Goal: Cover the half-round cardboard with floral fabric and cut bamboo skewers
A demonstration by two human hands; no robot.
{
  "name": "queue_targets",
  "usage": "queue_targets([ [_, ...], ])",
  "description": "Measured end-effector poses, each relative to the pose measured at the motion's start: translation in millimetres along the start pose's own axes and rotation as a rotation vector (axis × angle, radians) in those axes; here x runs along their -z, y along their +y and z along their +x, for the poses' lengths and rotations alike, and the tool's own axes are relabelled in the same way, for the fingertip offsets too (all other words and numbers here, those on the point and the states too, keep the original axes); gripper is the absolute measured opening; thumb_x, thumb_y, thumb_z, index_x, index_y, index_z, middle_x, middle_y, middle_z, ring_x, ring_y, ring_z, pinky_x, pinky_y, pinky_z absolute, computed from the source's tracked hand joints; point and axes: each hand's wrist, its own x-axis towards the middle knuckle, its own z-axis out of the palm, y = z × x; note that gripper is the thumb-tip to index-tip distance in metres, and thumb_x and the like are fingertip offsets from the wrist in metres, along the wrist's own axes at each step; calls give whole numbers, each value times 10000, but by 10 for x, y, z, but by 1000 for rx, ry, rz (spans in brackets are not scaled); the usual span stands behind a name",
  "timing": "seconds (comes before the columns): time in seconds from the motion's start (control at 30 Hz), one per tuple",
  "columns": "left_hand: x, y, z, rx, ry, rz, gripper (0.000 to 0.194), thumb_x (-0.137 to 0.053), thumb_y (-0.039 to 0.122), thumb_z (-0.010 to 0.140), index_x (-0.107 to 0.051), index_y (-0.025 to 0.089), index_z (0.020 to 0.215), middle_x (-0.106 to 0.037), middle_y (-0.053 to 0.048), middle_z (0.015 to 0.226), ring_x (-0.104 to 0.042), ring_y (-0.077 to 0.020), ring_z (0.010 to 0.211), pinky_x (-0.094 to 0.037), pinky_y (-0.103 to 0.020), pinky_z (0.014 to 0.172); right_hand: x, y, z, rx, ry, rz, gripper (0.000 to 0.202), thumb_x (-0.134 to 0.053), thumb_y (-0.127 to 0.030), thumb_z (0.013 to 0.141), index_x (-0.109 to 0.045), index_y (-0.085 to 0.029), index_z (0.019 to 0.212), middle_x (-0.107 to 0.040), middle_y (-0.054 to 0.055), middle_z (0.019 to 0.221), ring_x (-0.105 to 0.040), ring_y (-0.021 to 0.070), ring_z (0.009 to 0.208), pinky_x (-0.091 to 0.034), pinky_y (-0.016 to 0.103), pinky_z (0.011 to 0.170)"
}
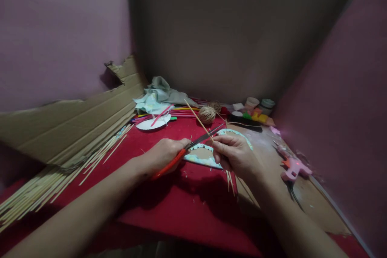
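Observation:
My left hand (166, 154) is closed around a pair of scissors (171, 165) with orange-red handles, its dark blades pointing up and to the right. Between the fingers of my right hand (234, 151) is a thin wooden stick (197, 117), tilted up to the left. The blades meet the stick close to my right fingertips; whether they cut into it I cannot tell. Beneath both hands lies a cardboard piece edged with pale blue patterned fabric (204, 161), partly hidden by my right hand. A second curved fabric-edged piece (237, 132) is behind that hand.
Many thin sticks (39, 191) lie along the left beside a cardboard sheet (75, 129). At the back are crumpled fabric (160, 94), a white disc (148, 123) and a twine ball (207, 115). A pink glue gun (294, 169) rests at right on the red-covered table (169, 217).

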Motion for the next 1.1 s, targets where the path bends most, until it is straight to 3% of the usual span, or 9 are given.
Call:
queue_targets([
  [0.13, -27, -1, 3, -79, 73, -67, 231, -416, 222, 877, -554, 187, 1059, -643, -36, 852, -618, -158, 733, -449, -230, 664, 82, 51, 10, -46, -118, 84, 220, -672, -355, 751, -669, -135, 762, -559, -38, 442, -343, 32, 285, -201, 164, 286],
  [0.27, -36, -23, -13, -146, 112, -10, 217, -426, 203, 851, -546, 180, 1031, -647, -32, 815, -624, -157, 716, -447, -228, 642, 107, 79, 20, -64, -173, 116, 253, -659, -354, 758, -680, -125, 863, -558, -41, 443, -327, 37, 272, -191, 171, 277],
  [0.43, -11, -44, -31, -117, 47, 130, 165, -412, 139, 812, -523, 175, 928, -616, -12, 693, -576, -145, 548, -381, -230, 509, 67, 45, 22, -83, -146, 103, 225, -656, -363, 757, -642, -139, 775, -537, -57, 426, -303, 28, 263, -168, 170, 278],
  [0.63, 11, -29, -35, -19, -20, 85, 127, -441, 182, 837, -536, 179, 922, -630, -22, 681, -599, -158, 564, -403, -233, 527, 37, 58, 26, -65, -132, 92, 239, -639, -392, 783, -591, -162, 734, -537, -66, 441, -311, 25, 275, -181, 166, 291],
  [0.77, 107, -32, -21, -25, 1, 5, 245, -431, 269, 882, -546, 185, 1081, -685, -68, 940, -654, -190, 781, -468, -266, 671, 39, 83, 54, -54, -108, 122, 239, -622, -389, 804, -567, -171, 723, -527, -68, 434, -295, 27, 275, -182, 174, 295],
  [0.87, 204, -120, 4, 134, 22, 56, 333, -396, 321, 908, -504, 197, 1197, -654, -98, 1112, -630, -221, 965, -468, -315, 803, 72, 120, 84, -17, -52, 173, 225, -625, -376, 802, -581, -168, 729, -500, -73, 440, -300, 20, 290, -186, 174, 308],
  [1.0, 231, -345, 35, 462, -7, 221, 424, -427, 474, 870, -563, 128, 1073, -671, -196, 979, -647, -307, 823, -462, -359, 654, 64, 149, 87, -3, 8, 193, 182, -604, -339, 805, -626, -158, 807, -472, -78, 428, -314, 29, 300, -197, 184, 322],
  [1.1, 214, -480, 23, 590, -51, 307, 453, -484, 524, 816, -596, 113, 970, -677, -213, 910, -647, -313, 770, -441, -330, 594, -11, 126, 52, -35, 4, 146, 184, -580, -337, 821, -613, -160, 780, -499, -61, 434, -376, 47, 331, -244, 191, 348],
])
